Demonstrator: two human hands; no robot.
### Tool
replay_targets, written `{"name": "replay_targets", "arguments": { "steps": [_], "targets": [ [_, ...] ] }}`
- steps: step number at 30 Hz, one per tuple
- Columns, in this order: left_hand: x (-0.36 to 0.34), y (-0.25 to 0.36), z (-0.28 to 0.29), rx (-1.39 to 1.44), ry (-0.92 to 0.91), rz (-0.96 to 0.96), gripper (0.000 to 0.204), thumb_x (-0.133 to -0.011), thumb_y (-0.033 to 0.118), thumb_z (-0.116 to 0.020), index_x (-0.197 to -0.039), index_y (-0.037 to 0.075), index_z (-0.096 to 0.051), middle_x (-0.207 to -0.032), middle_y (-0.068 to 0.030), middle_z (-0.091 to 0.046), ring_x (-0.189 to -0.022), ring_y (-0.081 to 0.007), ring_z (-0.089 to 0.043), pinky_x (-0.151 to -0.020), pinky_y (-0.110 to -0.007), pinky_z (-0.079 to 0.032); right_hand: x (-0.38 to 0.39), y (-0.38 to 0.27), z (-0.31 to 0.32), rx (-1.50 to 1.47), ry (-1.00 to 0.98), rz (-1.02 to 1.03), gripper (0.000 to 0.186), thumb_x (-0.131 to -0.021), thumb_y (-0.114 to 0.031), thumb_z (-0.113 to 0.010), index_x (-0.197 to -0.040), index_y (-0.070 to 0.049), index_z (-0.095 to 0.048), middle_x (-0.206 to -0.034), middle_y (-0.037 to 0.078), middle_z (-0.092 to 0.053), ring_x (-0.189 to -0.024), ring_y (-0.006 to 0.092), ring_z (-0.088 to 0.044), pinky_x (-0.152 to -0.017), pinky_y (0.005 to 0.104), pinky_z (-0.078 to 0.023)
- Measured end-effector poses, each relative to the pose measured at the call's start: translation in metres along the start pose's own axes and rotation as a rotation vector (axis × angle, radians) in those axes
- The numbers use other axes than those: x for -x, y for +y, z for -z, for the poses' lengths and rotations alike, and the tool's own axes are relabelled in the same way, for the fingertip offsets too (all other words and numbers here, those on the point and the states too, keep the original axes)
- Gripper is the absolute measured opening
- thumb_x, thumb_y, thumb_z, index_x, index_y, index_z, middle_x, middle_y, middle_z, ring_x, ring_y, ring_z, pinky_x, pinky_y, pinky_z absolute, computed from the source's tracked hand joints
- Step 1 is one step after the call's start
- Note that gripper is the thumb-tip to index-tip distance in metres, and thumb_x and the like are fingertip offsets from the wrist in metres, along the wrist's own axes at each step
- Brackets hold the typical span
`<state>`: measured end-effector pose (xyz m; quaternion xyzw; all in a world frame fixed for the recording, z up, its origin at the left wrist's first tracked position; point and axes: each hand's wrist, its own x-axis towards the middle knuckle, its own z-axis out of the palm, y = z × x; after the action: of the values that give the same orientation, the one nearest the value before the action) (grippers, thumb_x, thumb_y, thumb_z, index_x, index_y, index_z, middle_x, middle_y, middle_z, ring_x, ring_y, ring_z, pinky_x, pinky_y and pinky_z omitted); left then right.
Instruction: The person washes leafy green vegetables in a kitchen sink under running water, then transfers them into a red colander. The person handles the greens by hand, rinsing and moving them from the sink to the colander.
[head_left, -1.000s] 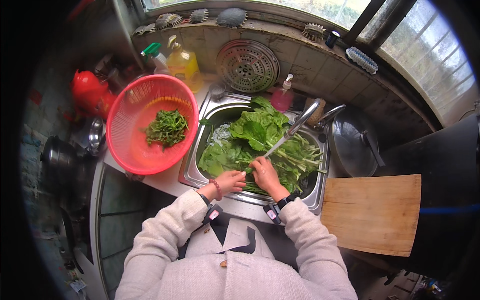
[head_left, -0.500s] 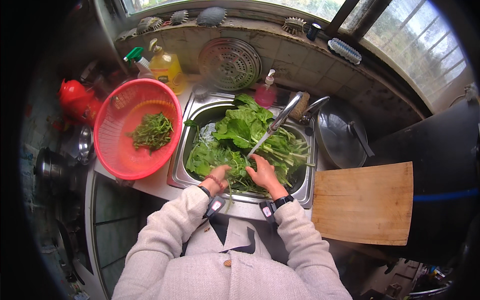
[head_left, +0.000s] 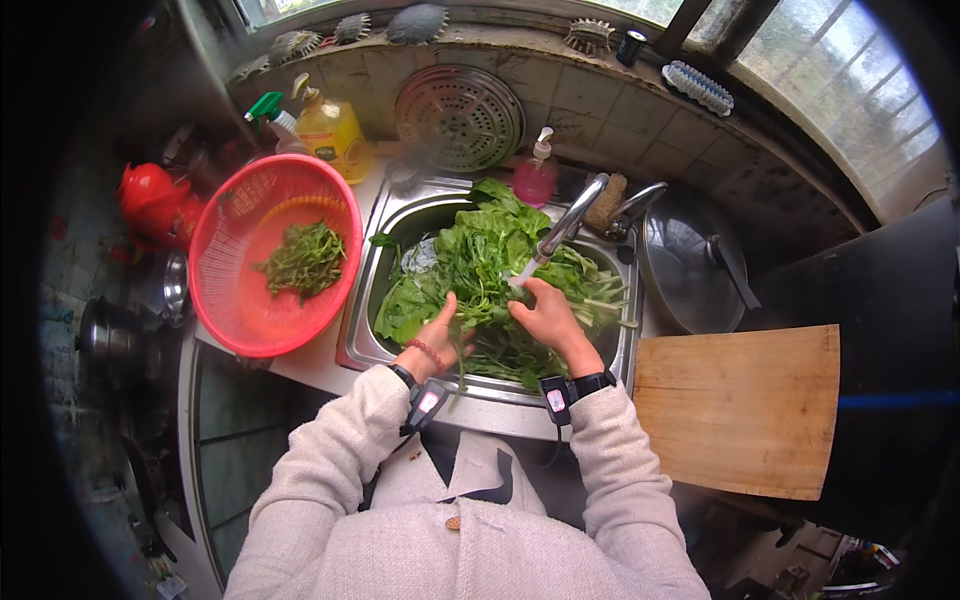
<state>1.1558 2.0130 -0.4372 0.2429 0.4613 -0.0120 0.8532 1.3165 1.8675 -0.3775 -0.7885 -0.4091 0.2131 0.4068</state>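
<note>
Rn 2 hands (head_left: 432, 340) (head_left: 555, 320) w/ greens (head_left: 480, 240) in 1 sink (head_left: 360, 346).

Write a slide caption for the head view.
Left hand and right hand among leafy greens in a sink, tap running.

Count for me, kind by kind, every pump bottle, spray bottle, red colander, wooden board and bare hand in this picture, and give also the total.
Pump bottles: 2 (yellow bottle, pink bottle)
Spray bottle: 1
Red colander: 1
Wooden board: 1
Bare hands: 2 (left hand, right hand)
Total: 7
</note>
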Motion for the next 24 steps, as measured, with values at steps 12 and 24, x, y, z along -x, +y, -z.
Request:
{"name": "replay_targets", "arguments": {
  "steps": [12,24],
  "targets": [
    [-0.026,-0.02,0.018,0.165,-0.004,0.05,0.043,-0.095,0.038,-0.051,-0.115,0.0,-0.051,-0.105,-0.0161,-0.06,-0.099,-0.0289,-0.06,-0.093,-0.049,-0.045,0.047,0.004,-0.056,-0.012,-0.299,0.337,0.036,-0.073,-0.005,-0.062,-0.109,-0.012,-0.063,-0.12,0.01,-0.057,-0.117,0.0298,-0.048,-0.095,0.042,-0.038],
    [0.0,-0.011,-0.012,0.371,-0.255,-0.087,0.036,-0.095,0.024,-0.047,-0.124,0.002,-0.05,-0.13,-0.0174,-0.05,-0.119,-0.0323,-0.048,-0.106,-0.05,-0.034,0.035,0.043,-0.03,-0.509,0.081,-0.161,0.03,-0.08,-0.017,-0.064,-0.102,0.002,-0.058,-0.088,0.012,-0.065,-0.078,0.0184,-0.06,-0.071,0.0301,-0.048]
  ]
}}
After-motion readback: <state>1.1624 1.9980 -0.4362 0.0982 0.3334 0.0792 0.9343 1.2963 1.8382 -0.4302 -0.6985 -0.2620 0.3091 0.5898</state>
